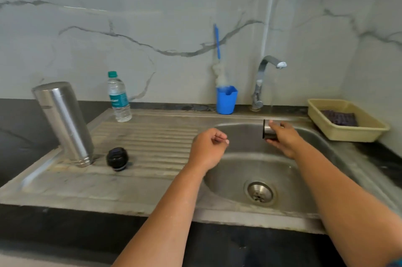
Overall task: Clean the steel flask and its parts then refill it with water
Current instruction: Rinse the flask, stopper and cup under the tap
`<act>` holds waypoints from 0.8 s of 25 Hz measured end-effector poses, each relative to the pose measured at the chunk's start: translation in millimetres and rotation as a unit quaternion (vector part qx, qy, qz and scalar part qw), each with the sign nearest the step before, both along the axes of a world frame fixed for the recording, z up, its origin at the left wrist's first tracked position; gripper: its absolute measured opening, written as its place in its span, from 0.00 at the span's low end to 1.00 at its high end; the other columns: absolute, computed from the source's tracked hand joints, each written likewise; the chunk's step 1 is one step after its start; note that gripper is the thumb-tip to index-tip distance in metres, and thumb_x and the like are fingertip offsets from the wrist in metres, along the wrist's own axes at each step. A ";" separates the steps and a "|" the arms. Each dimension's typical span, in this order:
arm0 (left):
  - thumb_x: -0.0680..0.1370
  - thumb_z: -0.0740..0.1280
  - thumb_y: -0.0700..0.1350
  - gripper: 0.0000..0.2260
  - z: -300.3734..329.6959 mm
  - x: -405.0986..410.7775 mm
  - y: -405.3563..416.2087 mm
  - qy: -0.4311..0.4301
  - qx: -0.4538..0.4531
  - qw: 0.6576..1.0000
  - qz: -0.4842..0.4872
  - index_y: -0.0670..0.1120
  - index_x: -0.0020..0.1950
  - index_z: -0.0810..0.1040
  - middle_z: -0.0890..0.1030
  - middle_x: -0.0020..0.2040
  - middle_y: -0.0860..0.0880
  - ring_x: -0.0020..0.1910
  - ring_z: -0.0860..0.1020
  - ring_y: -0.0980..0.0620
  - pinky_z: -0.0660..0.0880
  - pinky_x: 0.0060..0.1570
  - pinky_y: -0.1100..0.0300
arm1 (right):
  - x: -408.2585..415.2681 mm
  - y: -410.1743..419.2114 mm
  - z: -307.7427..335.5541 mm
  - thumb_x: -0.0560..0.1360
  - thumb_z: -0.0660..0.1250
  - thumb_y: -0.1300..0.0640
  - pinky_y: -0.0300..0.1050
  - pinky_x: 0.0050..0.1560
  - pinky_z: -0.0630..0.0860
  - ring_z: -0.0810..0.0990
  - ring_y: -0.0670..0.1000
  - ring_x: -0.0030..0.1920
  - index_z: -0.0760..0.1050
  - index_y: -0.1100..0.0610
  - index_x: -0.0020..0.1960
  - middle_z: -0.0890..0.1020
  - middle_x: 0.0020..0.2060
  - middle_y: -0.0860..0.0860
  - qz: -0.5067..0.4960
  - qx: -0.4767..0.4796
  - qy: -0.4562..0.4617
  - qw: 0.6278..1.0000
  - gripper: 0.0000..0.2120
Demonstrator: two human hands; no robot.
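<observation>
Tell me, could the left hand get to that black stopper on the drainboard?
Probably yes: the left hand holds nothing, and only bare drainboard lies between it and the black stopper.

Glossy steel flask (63, 123); plastic basket (348, 134)

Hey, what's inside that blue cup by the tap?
The blue cup holds a bottle brush, white bristles down and blue handle sticking up. The cup's wall hides the brush's lower end and anything else inside.
</observation>
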State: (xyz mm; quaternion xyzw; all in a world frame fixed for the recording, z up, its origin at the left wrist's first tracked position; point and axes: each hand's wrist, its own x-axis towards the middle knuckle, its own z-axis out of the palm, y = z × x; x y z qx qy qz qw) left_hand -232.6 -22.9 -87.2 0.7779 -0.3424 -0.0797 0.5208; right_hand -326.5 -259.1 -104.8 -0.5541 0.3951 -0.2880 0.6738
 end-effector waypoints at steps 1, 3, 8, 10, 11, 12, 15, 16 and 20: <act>0.77 0.70 0.42 0.02 0.9 -6.7 -25.5 0.010 0.016 0.999 -0.028 0.47 0.49 0.82 0.81 0.42 0.53 0.41 0.78 0.58 0.73 0.45 0.67 | -3.9 -9.5 -5.0 0.78 0.66 0.52 0.55 0.59 0.77 0.75 0.60 0.62 0.60 0.56 0.74 0.69 0.68 0.60 -0.004 0.007 -0.007 1.000 0.28; 0.79 0.68 0.44 0.05 0.8 -17.0 -74.9 0.027 0.065 0.995 -0.073 0.47 0.52 0.81 0.82 0.48 0.51 0.48 0.79 0.54 0.73 0.50 0.62 | -4.7 -24.0 -13.0 0.78 0.66 0.53 0.55 0.61 0.75 0.74 0.59 0.62 0.60 0.56 0.73 0.69 0.68 0.60 -0.001 0.019 -0.029 0.999 0.27; 0.83 0.61 0.48 0.14 -20.9 -18.9 -167.5 0.113 0.030 0.993 -0.017 0.45 0.66 0.76 0.78 0.64 0.45 0.63 0.76 0.46 0.71 0.63 0.55 | 15.6 -34.1 -5.2 0.82 0.58 0.56 0.53 0.59 0.76 0.77 0.58 0.57 0.66 0.57 0.69 0.74 0.64 0.62 0.027 0.059 -0.120 0.991 0.16; 0.83 0.61 0.48 0.14 -25.6 -18.7 -193.7 0.180 -0.038 0.983 -0.004 0.45 0.67 0.76 0.78 0.64 0.45 0.63 0.76 0.45 0.72 0.66 0.52 | 17.1 -39.7 -5.8 0.82 0.57 0.55 0.52 0.59 0.76 0.77 0.57 0.58 0.66 0.52 0.70 0.75 0.63 0.59 0.048 0.026 -0.116 0.992 0.16; 0.83 0.61 0.47 0.12 -26.1 -17.0 -204.6 0.207 -0.066 0.976 -0.010 0.45 0.64 0.78 0.80 0.61 0.45 0.61 0.78 0.44 0.73 0.65 0.49 | 15.6 -41.1 -6.7 0.83 0.56 0.54 0.51 0.59 0.76 0.77 0.56 0.58 0.66 0.50 0.71 0.75 0.62 0.57 0.061 0.000 -0.104 0.993 0.17; 0.83 0.62 0.47 0.10 -27.1 -14.8 -214.3 0.226 -0.093 0.969 -0.022 0.45 0.60 0.80 0.82 0.57 0.44 0.59 0.79 0.43 0.75 0.64 0.47 | 13.6 -44.3 -9.0 0.83 0.56 0.54 0.50 0.58 0.76 0.77 0.54 0.58 0.66 0.48 0.71 0.75 0.63 0.55 0.069 -0.054 -0.079 0.993 0.16; 0.83 0.63 0.47 0.10 -26.5 -14.9 -221.3 0.222 -0.130 0.965 -0.050 0.46 0.55 0.82 0.84 0.51 0.44 0.55 0.81 0.45 0.77 0.60 0.47 | 8.5 -56.7 -12.4 0.82 0.56 0.54 0.41 0.57 0.69 0.73 0.48 0.57 0.71 0.50 0.67 0.73 0.62 0.53 0.031 -0.365 0.056 0.929 0.15; 0.83 0.62 0.47 0.10 -27.6 -14.5 -221.1 0.206 -0.128 0.968 -0.059 0.47 0.54 0.82 0.84 0.50 0.45 0.54 0.81 0.45 0.77 0.60 0.47 | 9.8 -59.0 -12.0 0.82 0.56 0.56 0.40 0.57 0.67 0.73 0.49 0.57 0.72 0.52 0.66 0.73 0.61 0.54 0.025 -0.432 0.067 0.899 0.14; 0.81 0.64 0.49 0.09 -40.2 -6.6 -222.4 0.180 -0.129 0.970 -0.097 0.49 0.50 0.83 0.84 0.50 0.43 0.53 0.81 0.42 0.77 0.59 0.41 | 21.2 -75.2 -8.3 0.83 0.52 0.50 0.46 0.56 0.73 0.77 0.58 0.58 0.74 0.56 0.62 0.77 0.61 0.58 0.061 -0.286 0.072 0.954 0.16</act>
